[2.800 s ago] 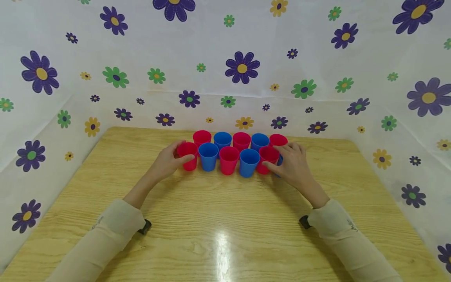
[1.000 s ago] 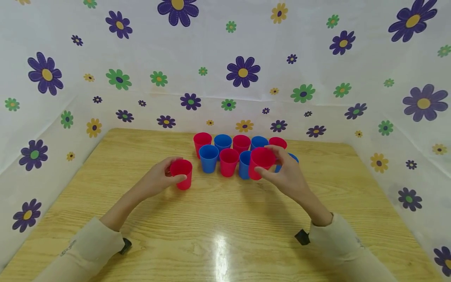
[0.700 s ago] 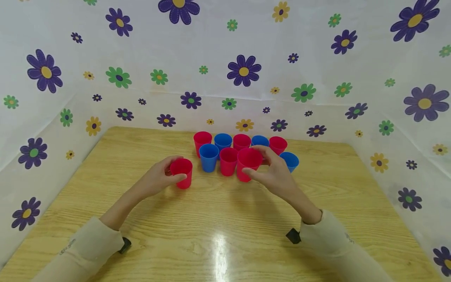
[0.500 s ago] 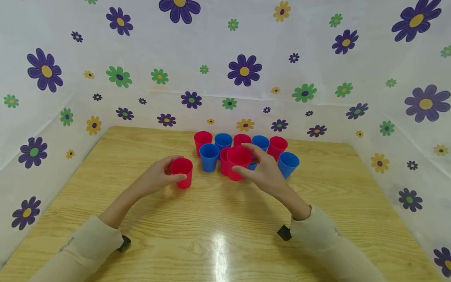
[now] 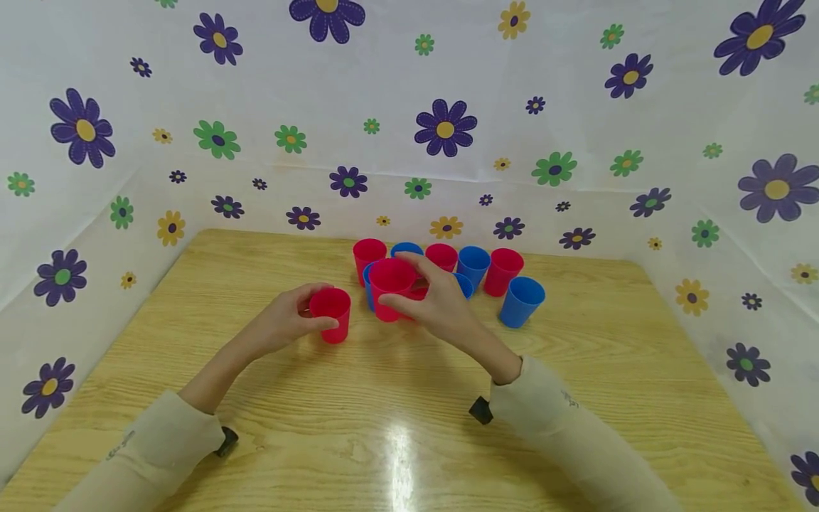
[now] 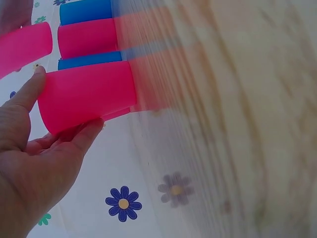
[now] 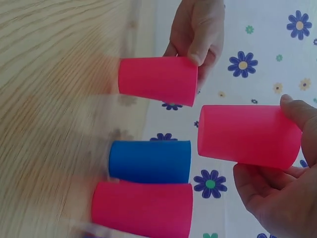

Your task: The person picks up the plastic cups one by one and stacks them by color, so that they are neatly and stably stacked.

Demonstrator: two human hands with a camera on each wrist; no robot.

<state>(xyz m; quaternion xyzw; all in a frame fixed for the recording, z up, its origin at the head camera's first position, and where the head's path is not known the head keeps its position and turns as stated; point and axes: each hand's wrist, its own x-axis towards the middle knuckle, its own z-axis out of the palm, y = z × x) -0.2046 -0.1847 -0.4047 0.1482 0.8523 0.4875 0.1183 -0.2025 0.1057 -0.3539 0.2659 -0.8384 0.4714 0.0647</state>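
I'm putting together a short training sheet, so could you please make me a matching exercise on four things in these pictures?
1. Left hand
2. Right hand
3. Rightmost cup in the head view
4. Backdrop

A. White with a floral print
B. Holds a red cup above the table
C. Blue
D. Holds the leftmost red cup

Pairs: 1-D, 2-B, 3-C, 4-A

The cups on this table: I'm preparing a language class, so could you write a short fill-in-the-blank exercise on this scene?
1. In the head view, the rightmost cup is coloured ____.
2. The white backdrop is printed all over with ____.
3. The hand that holds its red cup higher off the table is the person's ____ one.

Missing words: blue; flowers; right.
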